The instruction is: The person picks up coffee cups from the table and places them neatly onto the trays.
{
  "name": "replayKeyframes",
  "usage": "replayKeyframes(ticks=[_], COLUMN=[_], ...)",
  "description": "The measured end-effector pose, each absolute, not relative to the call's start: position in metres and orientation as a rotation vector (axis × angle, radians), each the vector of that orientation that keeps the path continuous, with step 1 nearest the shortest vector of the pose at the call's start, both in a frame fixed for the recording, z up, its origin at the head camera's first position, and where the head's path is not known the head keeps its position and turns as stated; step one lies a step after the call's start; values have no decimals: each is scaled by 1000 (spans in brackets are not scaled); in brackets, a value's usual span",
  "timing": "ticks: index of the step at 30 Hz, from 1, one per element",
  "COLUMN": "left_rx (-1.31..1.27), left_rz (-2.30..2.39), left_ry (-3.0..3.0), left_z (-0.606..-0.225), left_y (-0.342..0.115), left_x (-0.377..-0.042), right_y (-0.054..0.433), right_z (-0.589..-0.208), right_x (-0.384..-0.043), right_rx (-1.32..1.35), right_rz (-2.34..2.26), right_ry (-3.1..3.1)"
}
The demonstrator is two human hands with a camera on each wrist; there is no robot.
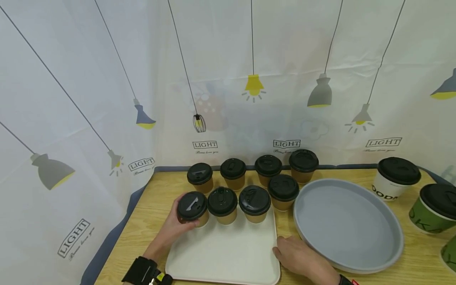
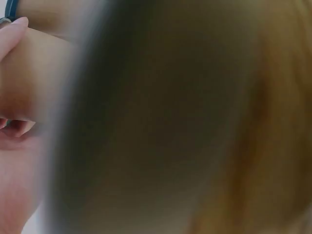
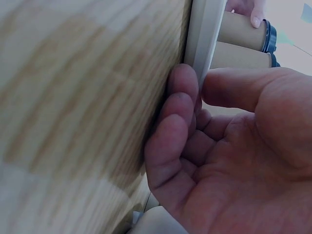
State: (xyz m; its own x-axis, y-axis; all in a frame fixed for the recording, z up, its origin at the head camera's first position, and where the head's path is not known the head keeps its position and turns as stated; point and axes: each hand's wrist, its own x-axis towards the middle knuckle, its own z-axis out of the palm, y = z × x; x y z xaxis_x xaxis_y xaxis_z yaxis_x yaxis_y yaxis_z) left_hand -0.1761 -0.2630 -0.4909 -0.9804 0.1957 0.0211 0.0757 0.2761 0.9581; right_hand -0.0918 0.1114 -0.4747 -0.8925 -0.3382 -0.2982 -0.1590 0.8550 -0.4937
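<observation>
Currently, left hand [image 1: 176, 221] has fingers curled round one brown black-lidded cup [image 1: 194, 208], at far left corner of white tray [image 1: 224, 253]. Right hand [image 1: 293, 253]: fingers nearly closed, pinching white tray's right rim. Two matching cups [image 1: 222, 204] just right of left fingers, at tray's far end; five others [image 1: 232, 174] beyond or beside tray, on counter [image 1: 147, 213]. Right of right fingers: one round grey tray [image 1: 349, 225]; farther right, one white cup [image 1: 393, 178], two green cups [image 1: 432, 208].

The left grip [image 1: 176, 220] was farther forward, thumb and fingers curved apart; the right grip [image 1: 294, 253] lay nearer, fingers bent
</observation>
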Motion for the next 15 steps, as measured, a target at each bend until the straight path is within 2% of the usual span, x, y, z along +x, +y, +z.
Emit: replayKeyframes(ticks=[9,15], left_rx=[251,208], left_rz=[1788,1809], left_ry=[2332,2524], left_z=[-492,-488], left_y=[-280,-292], left_x=[-171,-165], right_y=[112,113], right_z=[-474,-476], right_x=[-93,-94], right_rx=[-336,-320], right_rz=[-699,-720], right_ry=[2607,2577])
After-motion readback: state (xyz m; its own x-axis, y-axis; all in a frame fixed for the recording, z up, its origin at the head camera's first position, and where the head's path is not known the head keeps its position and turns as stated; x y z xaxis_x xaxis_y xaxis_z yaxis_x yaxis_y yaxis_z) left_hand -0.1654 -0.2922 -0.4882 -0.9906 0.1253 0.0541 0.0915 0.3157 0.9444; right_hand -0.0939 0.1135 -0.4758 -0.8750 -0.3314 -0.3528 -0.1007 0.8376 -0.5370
